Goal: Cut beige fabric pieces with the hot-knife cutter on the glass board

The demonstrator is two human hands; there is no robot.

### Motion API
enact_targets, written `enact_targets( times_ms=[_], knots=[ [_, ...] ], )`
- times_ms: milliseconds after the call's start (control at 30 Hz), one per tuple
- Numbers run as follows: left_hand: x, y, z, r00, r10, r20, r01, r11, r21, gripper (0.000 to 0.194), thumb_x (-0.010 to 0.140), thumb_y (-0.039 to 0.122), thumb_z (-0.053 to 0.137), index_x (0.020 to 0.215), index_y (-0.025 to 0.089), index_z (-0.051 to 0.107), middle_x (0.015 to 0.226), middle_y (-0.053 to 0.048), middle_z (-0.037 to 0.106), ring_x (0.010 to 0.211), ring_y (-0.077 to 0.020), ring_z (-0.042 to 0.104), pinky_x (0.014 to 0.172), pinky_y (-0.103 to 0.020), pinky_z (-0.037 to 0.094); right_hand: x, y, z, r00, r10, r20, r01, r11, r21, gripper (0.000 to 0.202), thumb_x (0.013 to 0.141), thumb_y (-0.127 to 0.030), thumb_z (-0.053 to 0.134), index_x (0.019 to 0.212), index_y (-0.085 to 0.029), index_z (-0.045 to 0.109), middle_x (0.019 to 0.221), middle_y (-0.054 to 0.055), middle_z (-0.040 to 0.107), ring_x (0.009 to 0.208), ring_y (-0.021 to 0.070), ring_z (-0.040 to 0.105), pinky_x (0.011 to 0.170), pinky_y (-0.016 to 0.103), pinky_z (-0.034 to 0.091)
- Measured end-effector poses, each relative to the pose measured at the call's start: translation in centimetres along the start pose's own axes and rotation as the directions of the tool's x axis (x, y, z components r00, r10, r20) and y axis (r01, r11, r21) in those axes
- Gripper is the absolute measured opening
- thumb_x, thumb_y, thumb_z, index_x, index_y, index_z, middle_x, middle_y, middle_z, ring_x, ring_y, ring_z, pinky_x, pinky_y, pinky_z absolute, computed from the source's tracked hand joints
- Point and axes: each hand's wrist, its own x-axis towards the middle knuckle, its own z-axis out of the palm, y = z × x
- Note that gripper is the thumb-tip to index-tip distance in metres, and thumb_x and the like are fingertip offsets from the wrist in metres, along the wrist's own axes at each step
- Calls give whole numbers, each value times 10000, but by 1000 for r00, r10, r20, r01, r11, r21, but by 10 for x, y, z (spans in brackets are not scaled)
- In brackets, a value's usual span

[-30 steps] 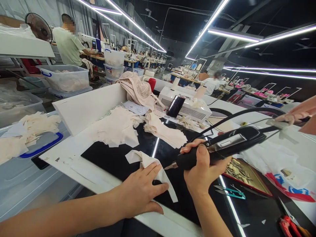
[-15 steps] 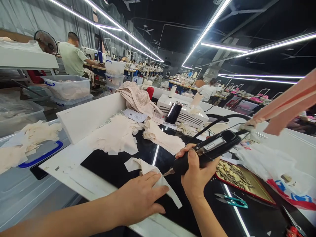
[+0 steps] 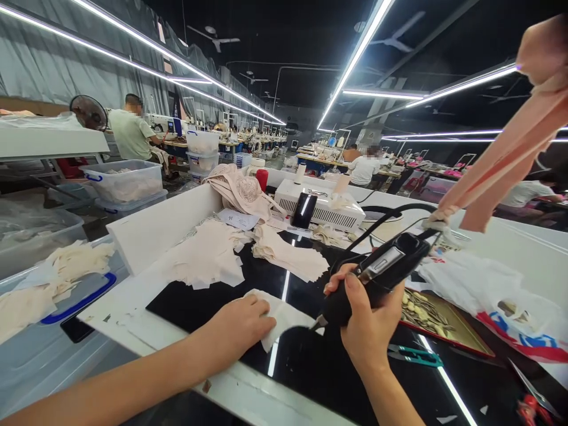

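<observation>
My right hand (image 3: 370,319) is wrapped round a black corded hand tool (image 3: 377,272), its metal tip pointing down and left. At that tip is the right end of a pale beige fabric piece (image 3: 290,316) lying on the black glossy board (image 3: 306,361). The fingers of my left hand (image 3: 244,325) are bent and close together over the left part of this fabric, gripping it against the board. My left thumb is hidden. Beyond the hands lie a fanned pile of cut fabric pieces (image 3: 202,254) and a narrower fabric stack (image 3: 290,254).
Teal thread snips (image 3: 415,355), red-handled scissors (image 3: 532,399) and a tray (image 3: 461,331) of seeds lie right. A white vented box (image 3: 319,204), black cylinder (image 3: 304,210) and lace bra cups (image 3: 237,183) stand behind. Pink cloth strips (image 3: 501,154) suspend the tool. Co-workers sit farther off.
My left hand has drawn back to the left, its fingers now more bent. The fabric piece has turned and shifted. The tool tip sits farther right and lower, and the view has shifted slightly.
</observation>
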Motion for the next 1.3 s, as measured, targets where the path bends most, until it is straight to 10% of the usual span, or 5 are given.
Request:
enact_targets(
  times_ms=[300, 733, 933, 1100, 1300],
  knots=[
    [21, 46, 2, 955, -250, 156, 227, 962, 150, 109, 1051, 251, 630, 1060, 148, 663, 1051, -96, 659, 838, -221, 725, 702, -296, 579, -22, -22, -5, 1000, 18, 21, -19, 997, 81, 376, 853, -286, 810, 1140, -294, 566, 799, -67, 681, 570, 130, 629, 560, 301, 563],
    [11, 39, -1, 979, -199, 40, 190, 968, 166, 108, 1021, 182, 653, 919, 161, 621, 864, -36, 639, 675, -180, 650, 508, -253, 390, -34, -16, 9, 999, 23, 24, -26, 991, 135, 517, 863, -277, 789, 1323, -319, 556, 812, -72, 683, 582, 127, 629, 584, 307, 568],
    [6, 23, -2, 979, 84, -184, -47, 979, 197, 225, 936, 12, 615, 796, 184, 576, 803, -23, 610, 710, -205, 594, 545, -320, 426, -36, -22, 13, 1000, 20, 8, -21, 990, 138, 559, 843, -263, 799, 1340, -312, 548, 790, -66, 689, 560, 133, 623, 559, 312, 574],
    [7, 10, -7, 878, 402, -260, -394, 915, 87, 185, 1016, 51, 578, 882, 160, 645, 892, -27, 665, 879, -175, 643, 815, -305, 530, -39, -28, 15, 1000, 18, -18, -15, 988, 154, 568, 843, -290, 809, 1340, -317, 535, 793, -61, 694, 561, 133, 630, 561, 303, 573],
    [8, 5, -1, 817, 500, -287, -506, 861, 60, 162, 1042, 84, 590, 968, 159, 712, 974, -30, 719, 950, -169, 673, 912, -291, 545, -44, -23, 15, 1000, 19, 22, -22, 990, 136, 547, 866, -273, 794, 1338, -312, 520, 793, -61, 693, 571, 136, 635, 564, 307, 578]
  ],
)
